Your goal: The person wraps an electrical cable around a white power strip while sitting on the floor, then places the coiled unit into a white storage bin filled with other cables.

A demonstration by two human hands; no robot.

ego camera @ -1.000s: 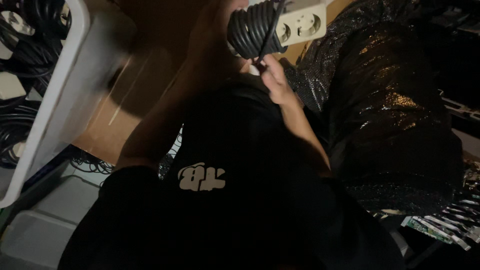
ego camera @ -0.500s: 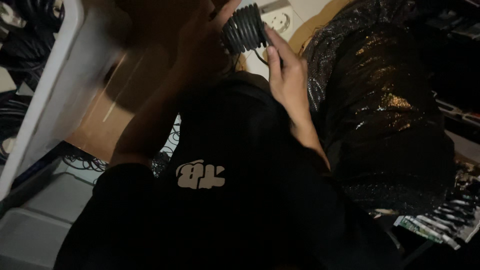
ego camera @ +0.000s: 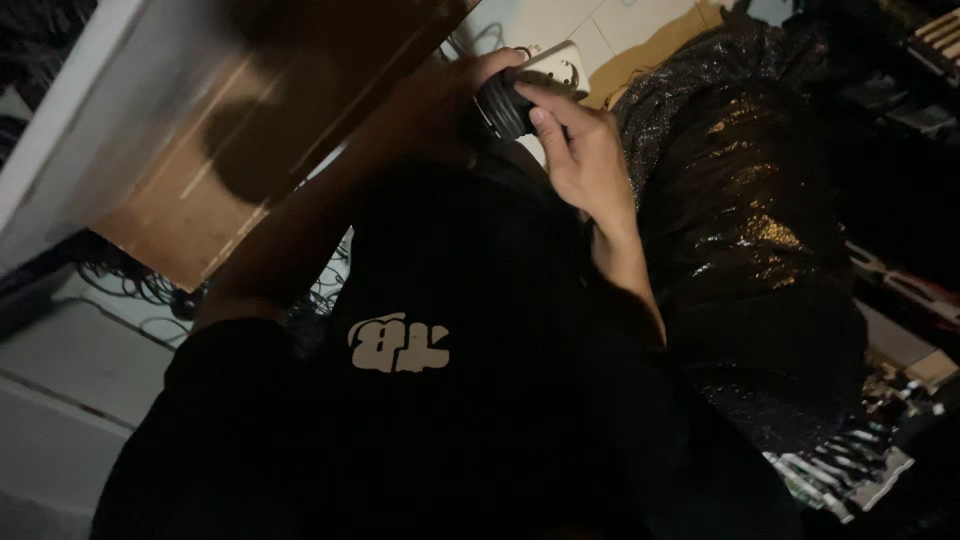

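Coiled black cable (ego camera: 500, 105), bundled tight, gripped between both hands near the top of the view, just above the dark shirt. White power strip (ego camera: 553, 68) attached to it, poking out past the bundle on the far side of the right hand, socket face turned up toward the camera. Long axis of the strip running from the bundle up and to the right, away from the body; only its near part visible, the rest cut by the fingers. Coil itself short and thick, loops stacked side by side, its axis roughly in line with the strip.

Right hand (ego camera: 580, 155) half closed, fingers (ego camera: 550, 100) curled over the right side of the coil and pressing on it, thumb side toward the body, wrist sloping down and right. Left hand (ego camera: 455, 95) in shadow and blurred, wrapped round the left side of the coil; grasping it, though exact finger positions hard to make out.

Right of the right hand, close by, crumpled black plastic bag (ego camera: 760, 230), glossy. Left of the left hand, brown cardboard panel (ego camera: 230, 150), tilted, and a white board edge (ego camera: 80, 130) beyond it.
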